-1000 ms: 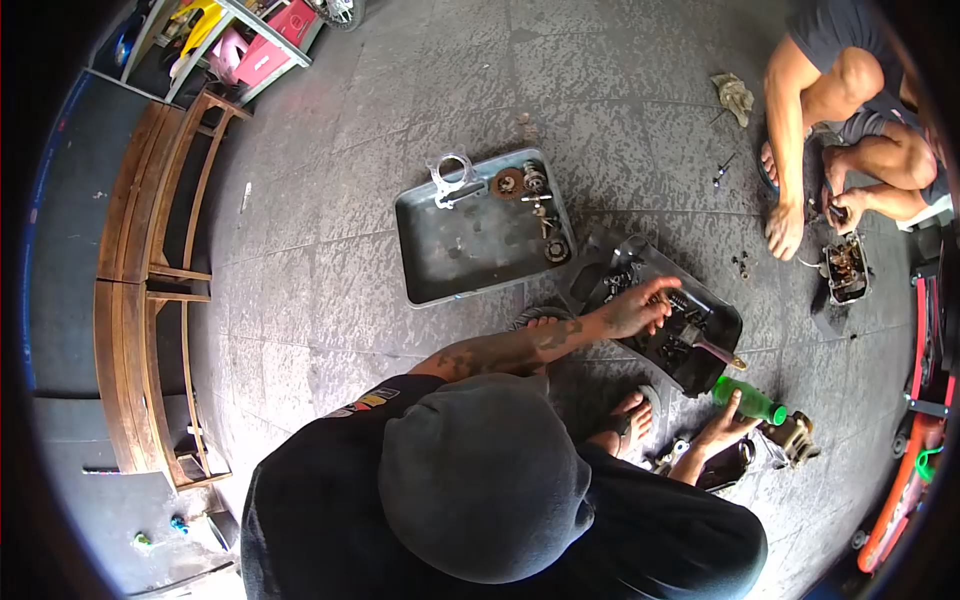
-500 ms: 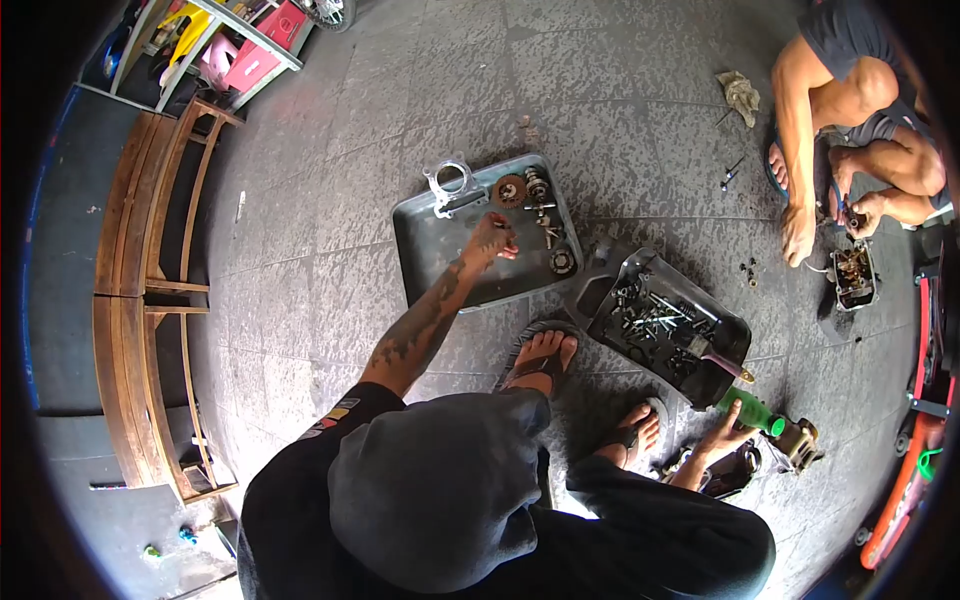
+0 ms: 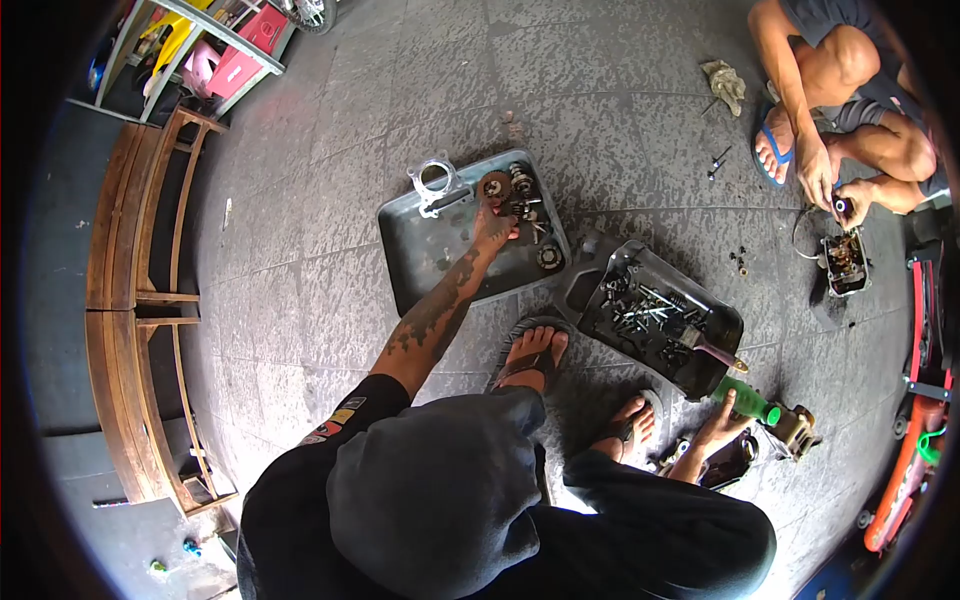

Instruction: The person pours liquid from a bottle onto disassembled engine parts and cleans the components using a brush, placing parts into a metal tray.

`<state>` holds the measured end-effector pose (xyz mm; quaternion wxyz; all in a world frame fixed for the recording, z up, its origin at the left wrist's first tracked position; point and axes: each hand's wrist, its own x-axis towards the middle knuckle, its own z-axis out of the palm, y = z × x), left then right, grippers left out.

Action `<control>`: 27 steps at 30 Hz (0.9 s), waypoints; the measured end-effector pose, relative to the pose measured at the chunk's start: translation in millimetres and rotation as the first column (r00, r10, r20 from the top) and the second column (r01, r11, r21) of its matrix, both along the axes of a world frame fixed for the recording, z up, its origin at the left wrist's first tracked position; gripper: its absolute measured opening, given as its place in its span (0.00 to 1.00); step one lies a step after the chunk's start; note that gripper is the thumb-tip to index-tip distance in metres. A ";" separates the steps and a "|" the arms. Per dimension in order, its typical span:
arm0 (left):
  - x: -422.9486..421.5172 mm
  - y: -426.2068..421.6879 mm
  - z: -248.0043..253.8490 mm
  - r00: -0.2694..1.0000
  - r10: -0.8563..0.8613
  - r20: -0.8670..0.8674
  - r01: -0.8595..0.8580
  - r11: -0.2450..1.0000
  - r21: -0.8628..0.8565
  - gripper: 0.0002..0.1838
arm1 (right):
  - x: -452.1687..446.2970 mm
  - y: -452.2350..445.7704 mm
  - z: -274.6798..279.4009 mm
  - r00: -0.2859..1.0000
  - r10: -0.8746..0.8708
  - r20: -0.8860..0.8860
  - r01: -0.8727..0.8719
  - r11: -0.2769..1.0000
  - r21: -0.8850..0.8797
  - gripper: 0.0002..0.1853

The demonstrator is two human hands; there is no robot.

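Left hand [image 3: 492, 226]: shifted within the last second from over the black tray [image 3: 640, 358] to the far-right part of the grey tray [image 3: 425, 265]; fingers curled beside the brown disc [image 3: 494, 182]; cannot tell whether gripping.
Meaning of shift: attention apparently turned to the grey tray's parts.
Right hand [image 3: 722, 428]: unchanged, fingers wrapped around the green bottle [image 3: 747, 397], just beside the black tray's near-right corner.
Brown disc: inside the far edge, toward the far-right corner, just left of the shafted parts [image 3: 521, 180].
Grey tray edges: metal ring [image 3: 451, 182] overhanging the far edge; toothed ring [image 3: 549, 257] inside the near-right corner.
Black tray edges: brush [image 3: 712, 350] with handle past the right short edge.
Room for moving: broad toward the grey tray's left edge and near-left corner; seemingly tight along the right edge, among parts.
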<state>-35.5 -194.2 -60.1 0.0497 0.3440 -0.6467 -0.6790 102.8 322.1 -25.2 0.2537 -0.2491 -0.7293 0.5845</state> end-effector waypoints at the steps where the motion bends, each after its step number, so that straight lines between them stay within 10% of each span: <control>1: 2.3 1.6 4.2 0.998 -0.042 0.051 0.050 0.986 -0.157 0.27 | 0.4 1.3 -1.0 1.000 -0.007 0.001 0.007 1.000 0.000 0.35; 3: 11.4 2.2 3.6 0.991 -0.083 0.108 0.113 0.945 -0.307 0.28 | 1.6 4.9 -4.1 0.997 -0.018 0.069 0.016 0.999 0.033 0.35; 5: 21.1 -2.0 -11.0 0.984 -0.170 0.046 0.113 0.413 -0.904 0.30 | 2.2 2.3 -1.6 0.997 -0.032 0.069 0.026 0.997 0.074 0.35; 13: 32.7 1.4 14.1 0.915 -0.125 0.385 0.386 0.551 -0.740 0.29 | 3.2 1.6 -4.9 0.995 -0.032 0.090 0.025 0.997 0.069 0.33; 25: 20.2 -8.1 -2.6 0.923 -0.125 0.364 0.374 0.516 -0.771 0.29 | -0.3 -13.8 14.0 0.999 -0.014 0.039 0.015 0.999 -0.031 0.33; 27: 22.3 -28.0 -55.1 0.972 -0.226 0.071 0.178 0.501 -0.847 0.32 | 1.5 -16.9 26.7 0.979 -0.066 0.191 0.047 0.994 0.102 0.33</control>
